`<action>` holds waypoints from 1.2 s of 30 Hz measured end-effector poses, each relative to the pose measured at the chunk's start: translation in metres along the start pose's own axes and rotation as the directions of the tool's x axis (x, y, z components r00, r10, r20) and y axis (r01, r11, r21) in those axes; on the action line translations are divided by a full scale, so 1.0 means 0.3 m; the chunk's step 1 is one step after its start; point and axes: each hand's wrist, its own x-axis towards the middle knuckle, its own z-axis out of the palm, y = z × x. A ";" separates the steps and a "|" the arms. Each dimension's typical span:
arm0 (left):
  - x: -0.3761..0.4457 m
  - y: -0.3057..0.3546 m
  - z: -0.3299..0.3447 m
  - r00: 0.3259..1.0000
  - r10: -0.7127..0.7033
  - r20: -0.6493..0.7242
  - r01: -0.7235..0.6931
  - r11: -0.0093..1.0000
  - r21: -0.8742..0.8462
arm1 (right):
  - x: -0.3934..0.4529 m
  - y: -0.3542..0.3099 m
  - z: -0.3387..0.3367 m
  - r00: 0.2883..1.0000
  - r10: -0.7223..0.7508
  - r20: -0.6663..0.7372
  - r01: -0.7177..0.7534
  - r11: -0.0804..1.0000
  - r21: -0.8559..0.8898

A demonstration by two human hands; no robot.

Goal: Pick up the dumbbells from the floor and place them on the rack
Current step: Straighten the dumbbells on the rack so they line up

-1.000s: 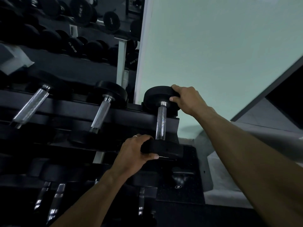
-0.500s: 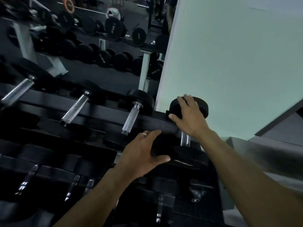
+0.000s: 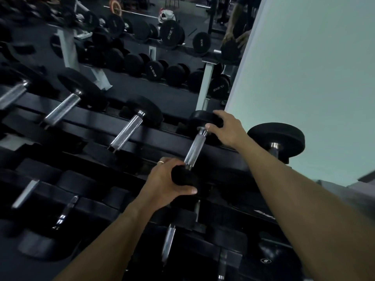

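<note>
1. Lying across the top tier of the rack (image 3: 166,131), the dumbbell (image 3: 195,146) shows its chrome handle between two black heads.
2. The left hand (image 3: 165,184) wraps around the near head, a ring on one finger.
3. The right hand (image 3: 228,129) cups the far head, fingers spread over it.
4. Another dumbbell (image 3: 277,138) sits just right; more lie along the rack to the left, before a mirror (image 3: 142,47).

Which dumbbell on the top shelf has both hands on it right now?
The second dumbbell from the right: the left hand cups its near head, the right hand its far head. The rightmost dumbbell and those further left sit untouched.
</note>
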 end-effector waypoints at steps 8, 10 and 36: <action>-0.009 -0.019 0.041 0.996 -0.022 -0.085 0.020 0.999 -0.035 | 0.045 0.020 0.003 0.997 -0.070 0.028 0.072 0.996 -0.050; -0.016 -0.008 0.053 0.993 -0.038 -0.112 0.032 0.998 -0.057 | 0.064 0.020 0.004 0.996 -0.069 0.053 0.073 0.994 -0.077; -0.098 -0.062 -0.099 0.990 -0.052 -0.129 0.041 0.996 -0.081 | 0.077 -0.178 0.145 0.994 -0.071 -0.085 0.046 0.962 -0.268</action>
